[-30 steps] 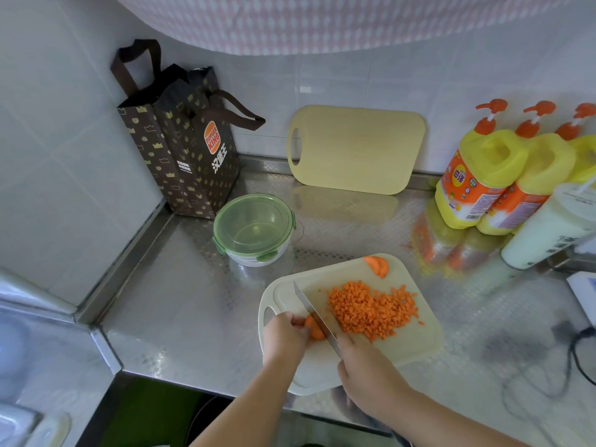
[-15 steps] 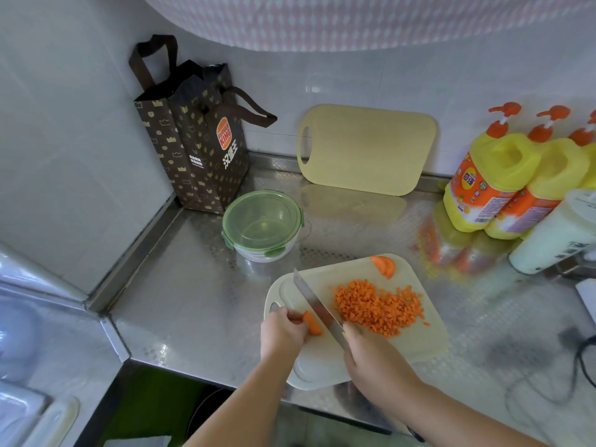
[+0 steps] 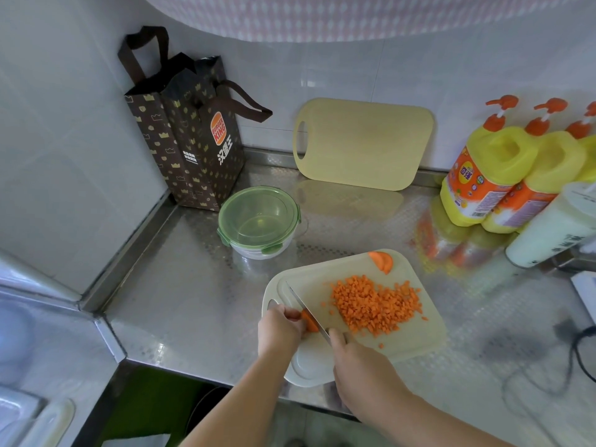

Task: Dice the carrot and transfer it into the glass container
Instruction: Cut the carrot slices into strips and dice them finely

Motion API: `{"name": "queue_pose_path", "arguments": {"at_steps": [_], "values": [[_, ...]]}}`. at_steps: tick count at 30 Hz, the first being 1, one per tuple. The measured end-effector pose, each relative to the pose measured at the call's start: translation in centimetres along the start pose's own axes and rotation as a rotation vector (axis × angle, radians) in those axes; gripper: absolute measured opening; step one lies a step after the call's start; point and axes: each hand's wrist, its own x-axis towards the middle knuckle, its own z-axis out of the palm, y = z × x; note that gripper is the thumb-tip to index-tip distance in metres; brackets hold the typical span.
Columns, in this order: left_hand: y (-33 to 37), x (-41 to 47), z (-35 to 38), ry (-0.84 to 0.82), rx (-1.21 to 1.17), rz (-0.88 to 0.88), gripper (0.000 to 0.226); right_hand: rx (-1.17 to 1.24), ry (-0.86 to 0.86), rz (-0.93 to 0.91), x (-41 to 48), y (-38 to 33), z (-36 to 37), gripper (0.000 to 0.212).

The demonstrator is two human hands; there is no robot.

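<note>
now, in the lower centre of the frame, the left hand (image 3: 279, 330) is curling its fingers over a small carrot piece (image 3: 309, 321) and pinning it against the pale cutting board (image 3: 416, 337). just to the right of it, the right hand (image 3: 361, 366) is gripping a knife (image 3: 304, 309) with its fingers wrapped round the handle, which is hiding under the hand. the blade is running diagonally up and to the left, with its edge lying right against the carrot piece.

to the right of the blade, a heap of diced carrot (image 3: 375, 304) is sitting across the middle of the board, with a few stray cubes lying around its edges. a rounded carrot end (image 3: 382, 261) is resting alone at the board's upper edge.

the glass container (image 3: 258, 221) is standing on the steel counter (image 3: 193, 301) just above and left of the board, near it but apart, and a green clip lid is sitting on it. behind it, in the upper left, a brown paper bag (image 3: 190, 143) is standing in the corner against the tiles. a second, yellowish board (image 3: 362, 143) is leaning against the wall in the upper centre. at the right edge, yellow pump bottles (image 3: 483, 175) are crowding together beside a tilted white bottle (image 3: 554, 227). a dark cable (image 3: 577, 356) is trailing over the counter in the lower right.
</note>
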Motion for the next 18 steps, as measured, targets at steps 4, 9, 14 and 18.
{"name": "queue_pose_path", "arguments": {"at_steps": [4, 9, 14, 18], "values": [[-0.1, 0.2, 0.0, -0.003, 0.006, 0.001, 0.015, -0.04, -0.001, -0.001, 0.1, -0.2, 0.0, 0.052], [-0.2, 0.6, 0.1, -0.006, 0.021, -0.005, 0.013, -0.062, -0.048, 0.027, 0.5, -0.5, -0.2, 0.051], [-0.4, 0.9, 0.1, -0.007, 0.023, 0.003, 0.013, -0.006, -0.042, 0.054, 1.3, -0.3, 0.5, 0.052], [-0.2, 0.9, 0.1, 0.002, 0.027, 0.006, 0.01, 0.011, -0.004, 0.043, 1.7, -0.2, 1.1, 0.044]]}}
